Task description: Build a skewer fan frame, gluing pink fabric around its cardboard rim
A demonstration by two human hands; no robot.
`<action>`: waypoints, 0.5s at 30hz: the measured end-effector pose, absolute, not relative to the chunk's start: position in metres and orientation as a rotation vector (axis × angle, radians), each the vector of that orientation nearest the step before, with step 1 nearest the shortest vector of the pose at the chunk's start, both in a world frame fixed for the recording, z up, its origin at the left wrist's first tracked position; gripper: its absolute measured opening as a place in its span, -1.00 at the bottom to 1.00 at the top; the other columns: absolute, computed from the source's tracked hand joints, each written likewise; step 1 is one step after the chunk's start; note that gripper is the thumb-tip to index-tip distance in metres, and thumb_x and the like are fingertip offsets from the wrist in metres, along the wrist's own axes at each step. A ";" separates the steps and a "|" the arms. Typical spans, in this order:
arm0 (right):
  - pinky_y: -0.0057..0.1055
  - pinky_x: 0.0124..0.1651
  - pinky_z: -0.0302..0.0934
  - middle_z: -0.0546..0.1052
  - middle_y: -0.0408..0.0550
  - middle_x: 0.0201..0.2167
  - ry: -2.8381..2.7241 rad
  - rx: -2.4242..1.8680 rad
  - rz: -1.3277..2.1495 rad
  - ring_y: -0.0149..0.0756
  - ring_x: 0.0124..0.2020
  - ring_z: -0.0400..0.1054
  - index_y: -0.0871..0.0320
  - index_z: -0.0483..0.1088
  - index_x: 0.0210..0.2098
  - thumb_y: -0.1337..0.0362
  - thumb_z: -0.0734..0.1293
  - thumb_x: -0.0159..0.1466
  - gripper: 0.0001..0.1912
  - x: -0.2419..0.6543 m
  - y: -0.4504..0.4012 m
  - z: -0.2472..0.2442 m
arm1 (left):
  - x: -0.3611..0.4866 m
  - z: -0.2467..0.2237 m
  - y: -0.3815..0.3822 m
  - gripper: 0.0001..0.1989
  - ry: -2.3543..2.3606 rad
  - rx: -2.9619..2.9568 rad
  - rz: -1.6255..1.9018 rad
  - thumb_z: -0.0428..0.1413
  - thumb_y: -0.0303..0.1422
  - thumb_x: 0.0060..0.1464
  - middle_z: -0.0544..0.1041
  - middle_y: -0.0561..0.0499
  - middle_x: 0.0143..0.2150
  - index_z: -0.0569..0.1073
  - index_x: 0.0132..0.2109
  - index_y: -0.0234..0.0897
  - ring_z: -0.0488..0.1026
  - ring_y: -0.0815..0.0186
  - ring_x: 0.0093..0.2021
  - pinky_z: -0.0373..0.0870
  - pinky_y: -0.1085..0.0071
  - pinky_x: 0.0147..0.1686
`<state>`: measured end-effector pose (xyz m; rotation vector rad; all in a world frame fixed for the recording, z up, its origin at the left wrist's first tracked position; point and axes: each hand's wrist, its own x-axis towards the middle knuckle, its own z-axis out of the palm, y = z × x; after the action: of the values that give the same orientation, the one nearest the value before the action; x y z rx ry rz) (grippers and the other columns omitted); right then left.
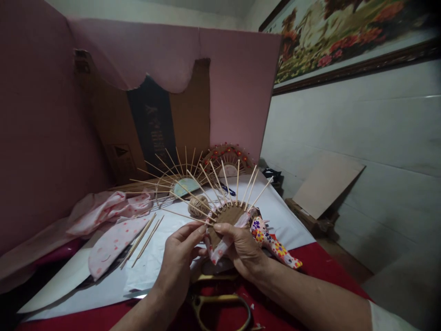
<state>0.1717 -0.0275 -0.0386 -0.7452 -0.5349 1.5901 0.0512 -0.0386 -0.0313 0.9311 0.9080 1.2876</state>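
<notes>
Both my hands hold a cardboard half-disc (229, 216) edged with pink-and-white dotted fabric. Thin wooden sticks (238, 181) fan out from its curved edge. My left hand (181, 250) is closed at the left side, its thumb and fingers pinching the rim by the lowest stick. My right hand (246, 253) grips the lower right part, thumb flat on the brown cardboard; its other fingers are hidden behind. Below the piece lie scissors (224, 299) with yellowish handles. A ball of twine (199, 205) sits just beyond it.
Behind stand a stick fan with a pale green centre (186, 187) and a red-beaded one (227, 151). Loose sticks (146, 241), a dotted fabric half-disc (115, 243) and crumpled fabric (110, 211) lie left. A flowered stuffed shape (275, 243) lies right. Pink panels (237, 92) rise behind.
</notes>
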 end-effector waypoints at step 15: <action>-0.48 -0.52 0.22 0.41 -0.24 -0.66 -0.496 -0.671 1.596 -0.44 -0.62 0.25 0.20 0.37 -0.55 0.44 0.42 -0.24 -0.78 0.171 -0.023 -0.043 | 0.052 -0.033 -0.037 -0.80 0.905 0.958 1.261 0.24 -0.32 -0.10 0.48 -0.02 -0.36 0.52 -0.30 -0.35 0.42 0.35 -0.45 0.38 0.46 -0.51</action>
<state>0.1713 -0.0233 -0.0428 -0.6714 -0.4960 1.5960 0.0518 -0.0375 -0.0329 0.9579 0.9045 1.2610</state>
